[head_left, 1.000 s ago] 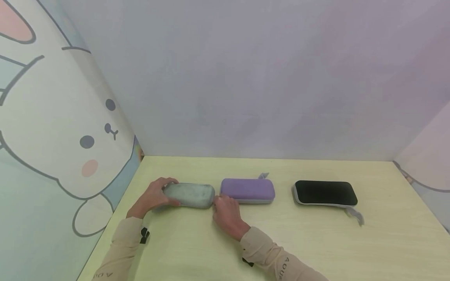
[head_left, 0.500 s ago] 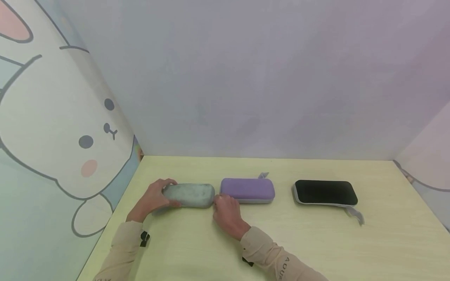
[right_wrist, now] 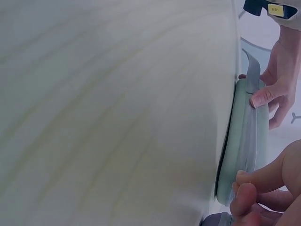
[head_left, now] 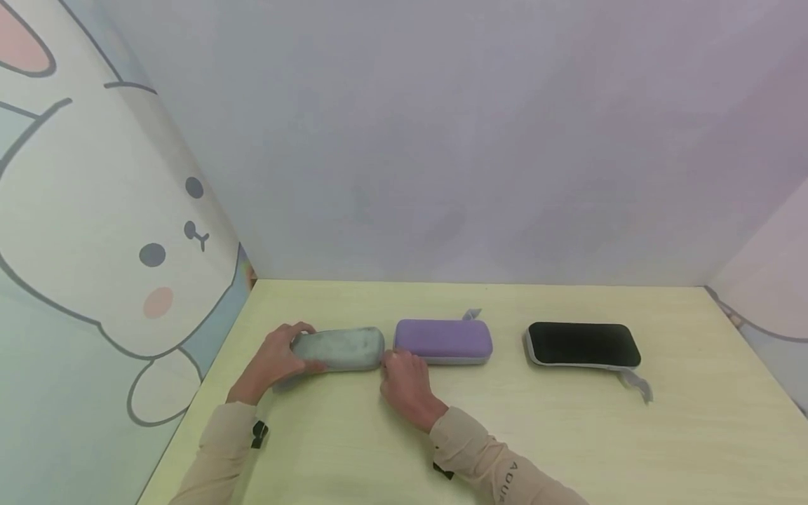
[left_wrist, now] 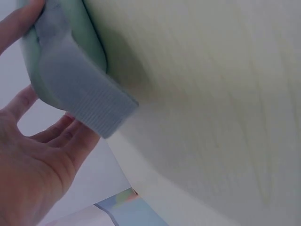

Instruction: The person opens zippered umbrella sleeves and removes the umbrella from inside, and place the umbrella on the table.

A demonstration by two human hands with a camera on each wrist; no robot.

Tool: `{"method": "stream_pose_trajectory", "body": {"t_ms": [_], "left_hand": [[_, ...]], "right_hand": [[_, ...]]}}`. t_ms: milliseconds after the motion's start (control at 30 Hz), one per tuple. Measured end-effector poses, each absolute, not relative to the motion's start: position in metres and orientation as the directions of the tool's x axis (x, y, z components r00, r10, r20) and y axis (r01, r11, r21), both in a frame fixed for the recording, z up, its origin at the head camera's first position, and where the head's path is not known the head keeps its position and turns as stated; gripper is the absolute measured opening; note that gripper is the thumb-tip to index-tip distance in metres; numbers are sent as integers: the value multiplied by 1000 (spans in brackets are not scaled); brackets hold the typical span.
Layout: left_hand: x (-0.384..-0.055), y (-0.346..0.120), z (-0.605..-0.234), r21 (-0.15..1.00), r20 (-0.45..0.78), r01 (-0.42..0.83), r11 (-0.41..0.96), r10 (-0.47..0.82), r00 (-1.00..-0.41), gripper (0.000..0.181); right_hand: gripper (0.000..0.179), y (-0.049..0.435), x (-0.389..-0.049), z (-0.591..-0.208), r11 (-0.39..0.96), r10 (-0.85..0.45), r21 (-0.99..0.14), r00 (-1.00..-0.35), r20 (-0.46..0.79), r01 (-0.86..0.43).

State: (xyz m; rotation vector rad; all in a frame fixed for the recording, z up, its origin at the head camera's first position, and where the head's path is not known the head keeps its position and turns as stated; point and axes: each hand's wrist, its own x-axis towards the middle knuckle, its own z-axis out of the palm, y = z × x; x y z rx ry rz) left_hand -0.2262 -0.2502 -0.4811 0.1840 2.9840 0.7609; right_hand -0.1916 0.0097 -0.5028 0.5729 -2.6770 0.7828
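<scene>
Fingers of left hand (head_left: pixel 276 356) grip green case (head_left: pixel 347 349), lower left; right hand (head_left: pixel 409 387) pinches its right end, now slightly higher; work there seems barely advanced.

Right sleeve (head_left: pixel 470 447): dark letters (head_left: pixel 508 481), perhaps "AOUA". Yellow label (right_wrist: pixel 275 10) on black left-wrist device (right_wrist: pixel 254 6): print too small.

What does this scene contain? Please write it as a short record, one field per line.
left hand: grips green case by its left end
right hand: pinches at the green case's right end
grey strap: sticks out at the green case's left end
purple case: middle of the row
black case: right end of the row
surface: pale yellow table
</scene>
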Motion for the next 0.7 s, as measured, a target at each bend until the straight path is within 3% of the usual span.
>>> {"method": "stream_pose_trajectory", "body": {"t_ms": [700], "left_hand": [[-212, -249, -483, 435, 33, 148, 888, 149, -988, 80]], "right_hand": [[41, 4, -189, -501, 763, -288, -473, -887, 360, -440]]}}
